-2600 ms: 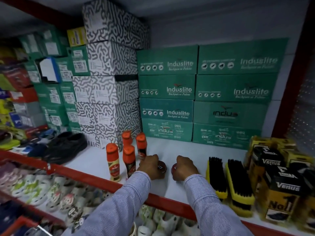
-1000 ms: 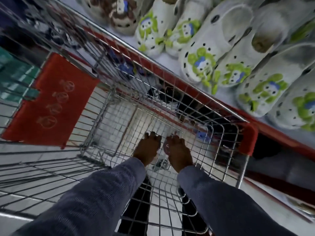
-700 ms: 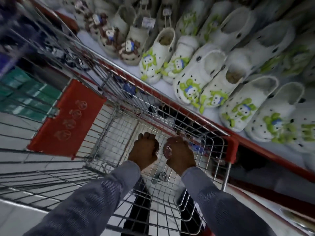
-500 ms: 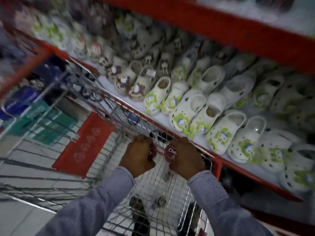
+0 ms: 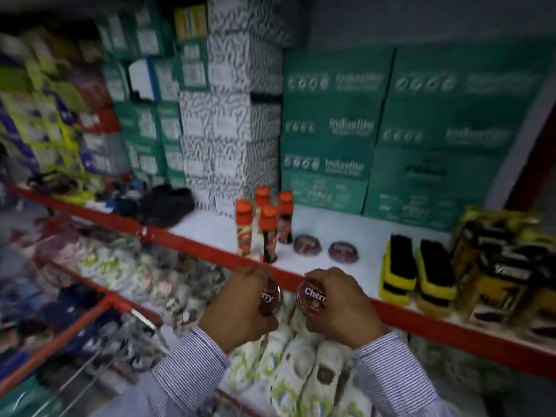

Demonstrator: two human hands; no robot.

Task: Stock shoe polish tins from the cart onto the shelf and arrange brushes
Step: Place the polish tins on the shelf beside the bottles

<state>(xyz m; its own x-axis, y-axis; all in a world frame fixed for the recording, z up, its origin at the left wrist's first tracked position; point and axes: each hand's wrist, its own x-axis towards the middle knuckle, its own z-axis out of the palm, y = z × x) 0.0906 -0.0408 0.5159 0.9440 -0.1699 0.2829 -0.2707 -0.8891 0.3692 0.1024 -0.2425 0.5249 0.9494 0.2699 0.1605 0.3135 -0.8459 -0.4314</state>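
My left hand grips a round dark-red polish tin and my right hand grips a second red tin with white lettering. Both are held side by side just below the red front edge of the white shelf. Two more red tins lie flat on that shelf. Two black-bristled brushes with yellow backs stand to their right. The cart's red rim shows at the lower left.
Several orange-capped polish bottles stand left of the shelf tins. Yellow-and-black boxes fill the shelf's right end. Green shoe boxes and patterned boxes stack behind. Black shoes sit at left. White clogs line the lower shelf.
Both hands picked a tin each out of the cart and rose with them to the upper shelf's front edge. The view swung up from the cart to the shelf.
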